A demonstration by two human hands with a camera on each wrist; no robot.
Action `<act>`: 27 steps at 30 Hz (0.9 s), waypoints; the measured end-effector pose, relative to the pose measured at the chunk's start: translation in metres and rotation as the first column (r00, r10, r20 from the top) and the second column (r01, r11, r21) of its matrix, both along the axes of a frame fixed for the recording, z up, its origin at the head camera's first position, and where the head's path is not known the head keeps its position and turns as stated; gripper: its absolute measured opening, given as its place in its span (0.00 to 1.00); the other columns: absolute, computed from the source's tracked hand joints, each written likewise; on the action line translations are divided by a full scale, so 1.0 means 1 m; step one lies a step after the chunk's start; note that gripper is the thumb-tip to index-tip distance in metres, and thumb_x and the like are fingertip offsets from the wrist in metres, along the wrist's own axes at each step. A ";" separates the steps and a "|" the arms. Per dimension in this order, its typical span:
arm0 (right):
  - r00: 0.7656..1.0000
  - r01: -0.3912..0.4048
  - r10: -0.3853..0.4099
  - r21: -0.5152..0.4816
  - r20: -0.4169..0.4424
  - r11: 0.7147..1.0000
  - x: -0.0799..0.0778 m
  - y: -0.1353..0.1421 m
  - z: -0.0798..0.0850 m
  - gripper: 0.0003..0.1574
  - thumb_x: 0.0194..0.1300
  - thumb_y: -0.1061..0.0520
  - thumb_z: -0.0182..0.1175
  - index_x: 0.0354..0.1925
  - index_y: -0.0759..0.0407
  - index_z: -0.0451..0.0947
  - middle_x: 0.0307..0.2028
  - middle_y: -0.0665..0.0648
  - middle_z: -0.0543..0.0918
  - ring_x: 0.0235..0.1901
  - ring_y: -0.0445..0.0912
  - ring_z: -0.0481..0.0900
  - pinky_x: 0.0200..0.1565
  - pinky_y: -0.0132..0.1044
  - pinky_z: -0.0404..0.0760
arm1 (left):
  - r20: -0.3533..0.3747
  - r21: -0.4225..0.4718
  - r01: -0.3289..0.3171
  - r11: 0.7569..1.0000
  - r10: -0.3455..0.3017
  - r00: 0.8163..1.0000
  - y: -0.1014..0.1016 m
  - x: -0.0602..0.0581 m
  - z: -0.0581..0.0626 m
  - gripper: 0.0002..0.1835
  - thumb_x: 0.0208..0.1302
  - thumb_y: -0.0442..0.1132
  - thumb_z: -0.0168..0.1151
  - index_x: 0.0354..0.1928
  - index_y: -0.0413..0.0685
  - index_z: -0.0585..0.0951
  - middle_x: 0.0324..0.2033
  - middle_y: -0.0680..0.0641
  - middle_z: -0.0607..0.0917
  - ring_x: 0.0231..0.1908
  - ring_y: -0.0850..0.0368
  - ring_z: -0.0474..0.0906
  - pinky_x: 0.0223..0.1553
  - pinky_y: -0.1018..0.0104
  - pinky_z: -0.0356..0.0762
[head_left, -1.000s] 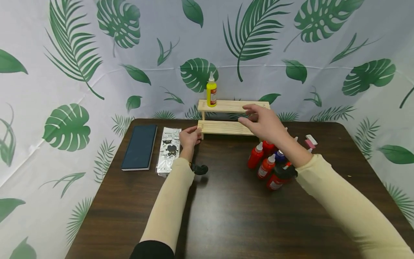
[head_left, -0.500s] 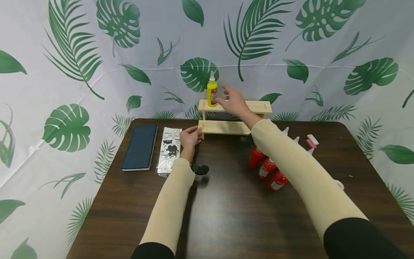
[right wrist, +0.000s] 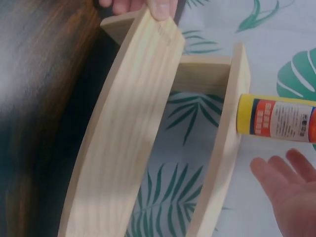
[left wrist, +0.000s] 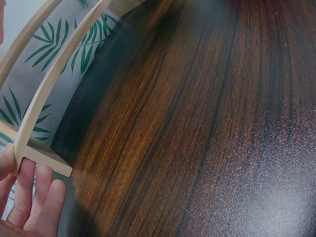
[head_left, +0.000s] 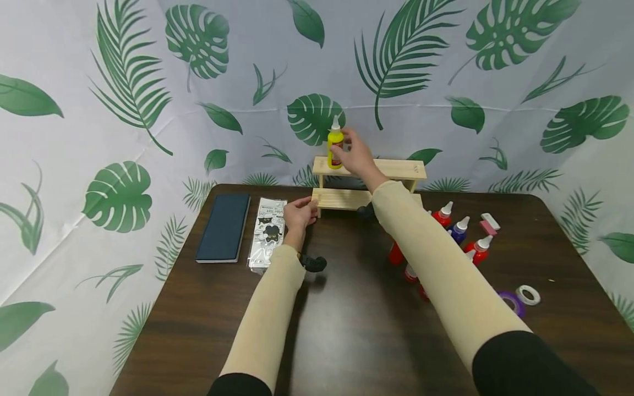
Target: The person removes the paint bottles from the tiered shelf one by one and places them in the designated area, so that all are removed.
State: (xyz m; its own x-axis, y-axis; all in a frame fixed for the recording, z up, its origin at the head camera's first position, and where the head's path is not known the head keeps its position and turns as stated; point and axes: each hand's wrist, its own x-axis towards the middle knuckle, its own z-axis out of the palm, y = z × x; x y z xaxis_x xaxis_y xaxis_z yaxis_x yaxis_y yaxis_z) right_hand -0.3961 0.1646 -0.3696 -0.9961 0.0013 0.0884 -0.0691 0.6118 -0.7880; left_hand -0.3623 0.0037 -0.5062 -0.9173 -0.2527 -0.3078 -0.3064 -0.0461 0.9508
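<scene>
A two-tier wooden shelf (head_left: 342,199) stands at the back of the table. My left hand (head_left: 299,213) pinches the left end of its lower board, thumb on top and fingers (left wrist: 22,197) underneath. On the left of the upper board stands a yellow squeeze bottle (head_left: 335,144) with a white nozzle. My right hand (head_left: 359,157) is at the bottle's right side; its thumb overlaps the bottle in the head view. In the right wrist view its fingers (right wrist: 266,177) are spread, with a gap between them and the labelled yellow bottle (right wrist: 284,120).
Red bottles (head_left: 442,214) and a blue bottle (head_left: 459,230) stand to the right, partly behind the right sleeve. Beyond them lie an eraser (head_left: 489,222), a white tape roll (head_left: 528,295) and a purple roll (head_left: 517,304). At left are a dark notebook (head_left: 224,227) and a packaged ruler set (head_left: 267,234).
My right hand has moved left and up from over the lower board to the yellow bottle. My left hand keeps its hold on the shelf. The head view has shifted slightly.
</scene>
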 end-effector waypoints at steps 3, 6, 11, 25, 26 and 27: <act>0.998 0.045 -0.045 -0.014 -0.039 0.999 0.001 0.000 0.001 0.32 0.70 0.46 0.54 0.67 0.50 0.59 0.64 0.58 0.68 0.64 0.54 0.66 0.62 0.45 0.69 | -0.010 0.006 -0.001 1.000 0.001 1.000 0.001 -0.001 0.000 0.10 0.55 0.38 0.72 0.41 0.48 0.88 0.32 0.44 0.88 0.29 0.52 0.86 0.25 0.63 0.84; 0.997 0.054 -0.056 -0.043 -0.047 0.998 0.003 0.001 0.001 0.28 0.71 0.48 0.54 0.64 0.54 0.61 0.62 0.58 0.69 0.62 0.52 0.69 0.61 0.43 0.71 | 0.004 0.002 -0.005 1.000 0.005 1.000 0.001 0.000 0.000 0.10 0.55 0.38 0.72 0.41 0.48 0.88 0.32 0.45 0.88 0.29 0.53 0.86 0.25 0.64 0.83; 0.996 0.058 -0.064 -0.109 -0.054 0.992 0.012 0.004 0.000 0.29 0.71 0.50 0.54 0.65 0.56 0.61 0.61 0.60 0.70 0.59 0.52 0.72 0.57 0.44 0.75 | -0.001 0.001 -0.006 1.000 0.006 1.000 0.002 0.001 0.001 0.11 0.55 0.38 0.72 0.41 0.48 0.88 0.32 0.44 0.88 0.28 0.53 0.86 0.26 0.62 0.84; 0.996 -0.002 -0.019 -0.239 -0.085 0.971 0.114 0.014 -0.001 0.32 0.69 0.52 0.57 0.69 0.52 0.63 0.60 0.61 0.73 0.56 0.56 0.75 0.56 0.51 0.76 | -0.011 -0.004 0.007 1.000 -0.007 1.000 0.001 0.004 0.004 0.11 0.56 0.38 0.71 0.41 0.47 0.88 0.33 0.43 0.88 0.28 0.54 0.86 0.24 0.65 0.83; 0.996 0.003 -0.025 -0.248 -0.083 0.969 0.125 0.016 -0.003 0.32 0.69 0.51 0.57 0.69 0.52 0.63 0.60 0.61 0.73 0.56 0.56 0.75 0.56 0.51 0.76 | -0.013 -0.004 0.011 1.000 -0.011 1.000 0.002 0.005 0.004 0.11 0.56 0.38 0.71 0.42 0.47 0.87 0.33 0.43 0.88 0.29 0.53 0.86 0.24 0.65 0.83; 0.996 0.001 -0.025 -0.256 -0.089 0.967 0.135 0.018 -0.004 0.32 0.69 0.52 0.57 0.69 0.52 0.63 0.60 0.61 0.73 0.57 0.56 0.75 0.57 0.51 0.75 | -0.015 -0.004 0.012 1.000 -0.012 1.000 0.003 0.005 0.004 0.11 0.56 0.38 0.71 0.42 0.47 0.87 0.33 0.43 0.88 0.29 0.53 0.86 0.25 0.64 0.83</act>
State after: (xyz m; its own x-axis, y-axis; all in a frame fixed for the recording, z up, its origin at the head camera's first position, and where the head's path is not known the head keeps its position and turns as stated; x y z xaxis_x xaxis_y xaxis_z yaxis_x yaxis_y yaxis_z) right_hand -0.2609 0.1821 -0.3738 -0.9837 0.0482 0.1731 -0.1407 0.3926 -0.9089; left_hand -0.3569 0.0063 -0.5018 -0.9247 -0.2427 -0.2933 -0.2927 -0.0393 0.9554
